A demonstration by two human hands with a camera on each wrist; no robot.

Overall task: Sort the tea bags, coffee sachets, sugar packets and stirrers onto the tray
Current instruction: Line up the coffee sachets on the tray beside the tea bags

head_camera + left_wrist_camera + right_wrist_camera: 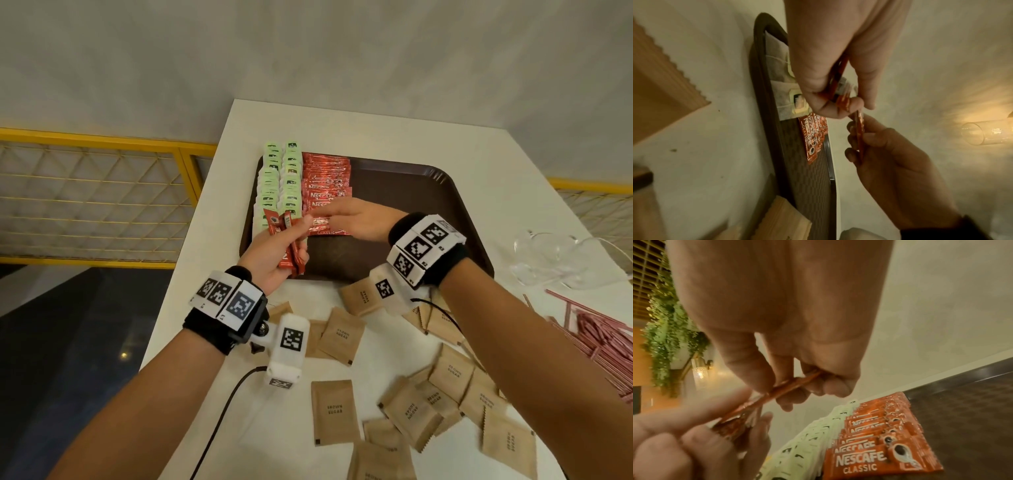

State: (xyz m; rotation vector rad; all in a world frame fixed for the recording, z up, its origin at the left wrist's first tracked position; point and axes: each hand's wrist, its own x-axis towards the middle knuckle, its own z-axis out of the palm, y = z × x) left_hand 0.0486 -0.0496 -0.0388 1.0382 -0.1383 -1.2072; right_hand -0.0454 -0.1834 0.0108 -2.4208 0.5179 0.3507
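A brown tray (411,205) carries two columns of green tea bags (281,181) and a column of red coffee sachets (325,178). Over the tray's near left corner, my left hand (294,240) grips a small bundle of red coffee sachets (291,260). My right hand (337,217) pinches one red sachet (322,224) by its end; the sachet's other end reaches the left fingertips. The right wrist view shows this single sachet (793,384) between thumb and fingers, above the sachet column (869,451). Brown sugar packets (332,411) lie loose on the white table. Pink stirrers (599,346) are piled at the right.
Clear glass cups (548,257) stand on the table right of the tray. The tray's right half is bare. The table's left edge drops off beside a yellow railing (102,144). A black cable (222,418) trails from my left wrist.
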